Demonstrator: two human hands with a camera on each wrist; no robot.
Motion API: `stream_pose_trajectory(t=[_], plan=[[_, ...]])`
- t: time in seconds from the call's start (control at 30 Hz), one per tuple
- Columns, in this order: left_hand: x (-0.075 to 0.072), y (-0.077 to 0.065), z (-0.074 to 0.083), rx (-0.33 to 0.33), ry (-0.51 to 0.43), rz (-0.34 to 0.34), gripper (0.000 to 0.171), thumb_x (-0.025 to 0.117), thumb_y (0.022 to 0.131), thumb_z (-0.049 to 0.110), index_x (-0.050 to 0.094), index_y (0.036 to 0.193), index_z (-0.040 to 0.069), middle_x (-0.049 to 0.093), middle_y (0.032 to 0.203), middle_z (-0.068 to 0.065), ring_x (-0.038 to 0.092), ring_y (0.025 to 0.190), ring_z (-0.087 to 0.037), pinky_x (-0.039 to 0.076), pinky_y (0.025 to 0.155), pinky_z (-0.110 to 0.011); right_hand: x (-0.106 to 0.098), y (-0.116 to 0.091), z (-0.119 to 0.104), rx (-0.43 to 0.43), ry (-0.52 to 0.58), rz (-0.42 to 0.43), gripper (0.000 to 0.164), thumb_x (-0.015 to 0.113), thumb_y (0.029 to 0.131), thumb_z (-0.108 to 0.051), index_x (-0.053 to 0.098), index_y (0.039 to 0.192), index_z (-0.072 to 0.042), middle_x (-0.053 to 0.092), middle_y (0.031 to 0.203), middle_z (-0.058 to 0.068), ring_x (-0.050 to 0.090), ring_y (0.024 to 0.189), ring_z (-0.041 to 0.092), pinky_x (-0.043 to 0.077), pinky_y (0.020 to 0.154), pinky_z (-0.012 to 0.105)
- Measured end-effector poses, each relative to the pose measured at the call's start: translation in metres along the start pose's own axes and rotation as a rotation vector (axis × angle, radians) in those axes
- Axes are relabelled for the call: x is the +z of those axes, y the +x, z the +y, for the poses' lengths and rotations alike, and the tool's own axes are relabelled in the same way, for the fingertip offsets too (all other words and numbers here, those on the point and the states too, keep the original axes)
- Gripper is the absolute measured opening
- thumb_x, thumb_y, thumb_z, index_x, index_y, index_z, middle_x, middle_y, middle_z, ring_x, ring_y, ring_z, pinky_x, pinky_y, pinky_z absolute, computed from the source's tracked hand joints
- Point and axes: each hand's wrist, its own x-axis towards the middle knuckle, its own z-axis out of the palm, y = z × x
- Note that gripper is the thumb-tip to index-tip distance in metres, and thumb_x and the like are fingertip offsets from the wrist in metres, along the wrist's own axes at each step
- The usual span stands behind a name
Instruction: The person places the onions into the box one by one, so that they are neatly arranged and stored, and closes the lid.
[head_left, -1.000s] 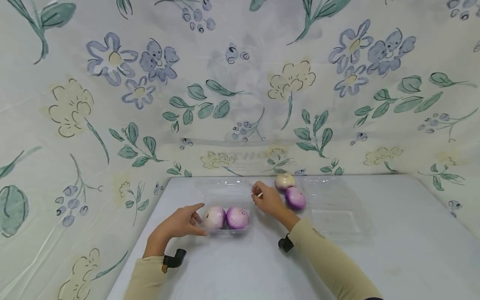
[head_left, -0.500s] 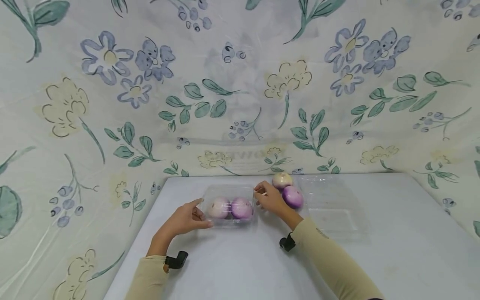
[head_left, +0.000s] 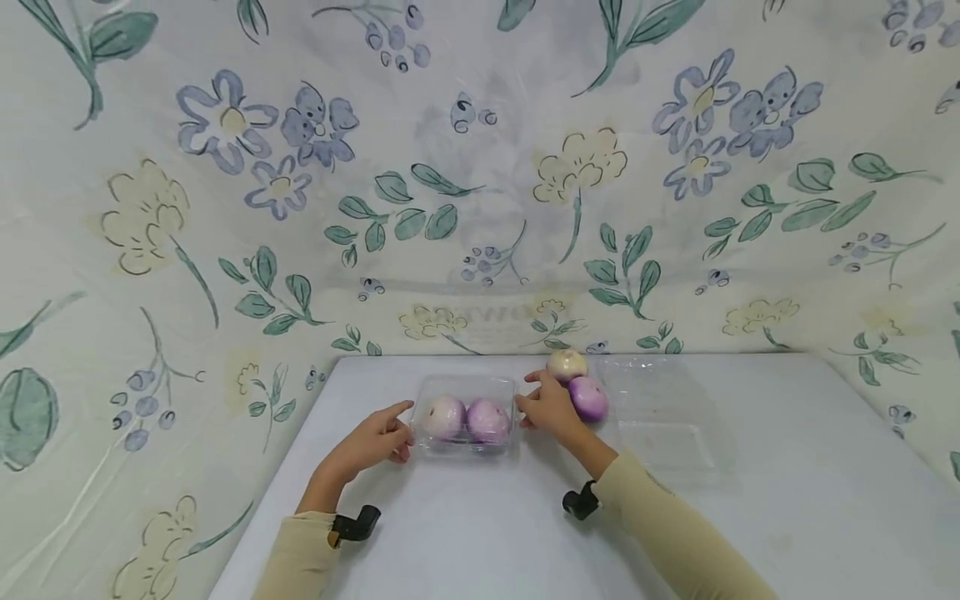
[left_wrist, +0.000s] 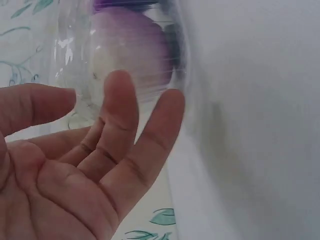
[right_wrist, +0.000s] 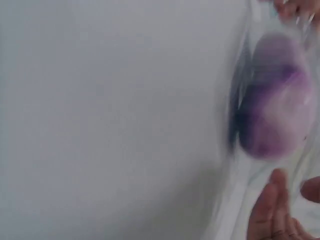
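A clear plastic clamshell box stands on the table with its lid lowered over two onions, a pale one at left and a purple-tinged one at right. My left hand is at the box's left side, index finger extended; in the left wrist view its loosely bent fingertips are at the box wall. At the right side is my right hand, fingers close to the wall; whether they touch is unclear. The right wrist view is blurred and shows part of that hand near the purple onion.
Right behind my right hand, a yellowish onion and a purple onion lie on the white table. Another clear plastic box lies opened flat to their right. A flowered sheet hangs along the back.
The raised lid has come down over the two onions, and the box has shifted slightly away and right. My left thumb has left the box's front, and the left fingers have drawn in.
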Motion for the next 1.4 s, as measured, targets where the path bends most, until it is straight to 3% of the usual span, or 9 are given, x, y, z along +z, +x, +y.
stream_pose_trajectory(t=[0.27,0.53,0.73,1.07,1.13,1.23,1.33,1.4], plan=[[0.018,0.004,0.002,-0.084,-0.014,0.134,0.059,0.048,0.092,0.005,0.034,0.149,-0.006,0.060,0.068,-0.009,0.060,0.050,-0.015,0.059,0.057,-0.035,0.008,-0.035,0.000,0.067,0.060,-0.100,0.061,0.054,0.091,-0.009,0.032,0.148,-0.002,0.066,0.086,0.014,0.063,0.055,0.015,0.055,0.051,0.030],[0.024,0.006,0.009,-0.152,-0.123,0.193,0.063,0.044,0.090,0.003,0.030,0.151,-0.003,0.060,0.089,-0.020,0.060,0.061,-0.019,0.060,0.056,-0.038,0.007,-0.044,0.000,0.141,0.203,-0.283,0.086,0.057,0.090,-0.006,0.006,0.160,-0.014,0.070,0.085,0.016,0.067,0.058,0.018,0.059,0.055,0.036],[0.027,0.007,0.011,-0.136,-0.130,0.193,0.063,0.043,0.091,0.003,0.030,0.152,-0.004,0.061,0.087,-0.020,0.061,0.060,-0.017,0.059,0.055,-0.035,0.008,-0.043,0.001,0.155,0.320,-0.239,0.086,0.058,0.091,-0.002,0.007,0.160,-0.013,0.072,0.081,0.015,0.069,0.058,0.017,0.060,0.058,0.035],[0.031,0.012,0.017,-0.133,-0.273,0.125,0.069,0.048,0.089,-0.004,0.027,0.154,-0.002,0.058,0.079,-0.014,0.058,0.057,-0.015,0.061,0.062,-0.035,-0.004,-0.043,0.002,0.171,0.399,-0.169,0.084,0.057,0.085,0.006,0.018,0.158,-0.011,0.068,0.070,0.009,0.065,0.054,0.014,0.059,0.056,0.031],[0.030,0.012,0.018,-0.145,-0.281,0.096,0.070,0.049,0.089,-0.003,0.025,0.155,0.001,0.059,0.080,-0.015,0.060,0.058,-0.016,0.061,0.063,-0.037,-0.007,-0.044,0.002,0.161,0.369,-0.151,0.080,0.057,0.085,0.006,0.022,0.156,-0.009,0.068,0.070,0.010,0.065,0.054,0.014,0.059,0.056,0.031],[0.026,0.010,0.018,-0.130,-0.196,0.085,0.067,0.051,0.092,0.001,0.027,0.154,0.002,0.062,0.090,-0.019,0.064,0.066,-0.020,0.061,0.064,-0.038,-0.011,-0.047,0.002,0.092,0.233,-0.126,0.072,0.057,0.088,0.001,0.028,0.153,-0.005,0.069,0.076,0.013,0.065,0.055,0.014,0.059,0.054,0.031],[0.019,0.006,0.017,-0.040,-0.001,0.159,0.059,0.057,0.095,0.009,0.036,0.150,0.005,0.063,0.107,-0.023,0.069,0.082,-0.026,0.061,0.068,-0.040,-0.015,-0.053,0.000,-0.080,-0.049,-0.065,0.062,0.060,0.089,-0.007,0.039,0.147,-0.003,0.071,0.085,0.014,0.064,0.058,0.013,0.056,0.055,0.030],[0.016,0.004,0.014,0.059,0.127,0.212,0.056,0.060,0.097,0.016,0.041,0.148,0.005,0.060,0.123,-0.025,0.068,0.098,-0.033,0.060,0.077,-0.045,-0.018,-0.057,-0.002,-0.205,-0.229,-0.003,0.058,0.063,0.087,-0.011,0.046,0.142,-0.003,0.071,0.095,0.014,0.064,0.064,0.014,0.055,0.059,0.031]])
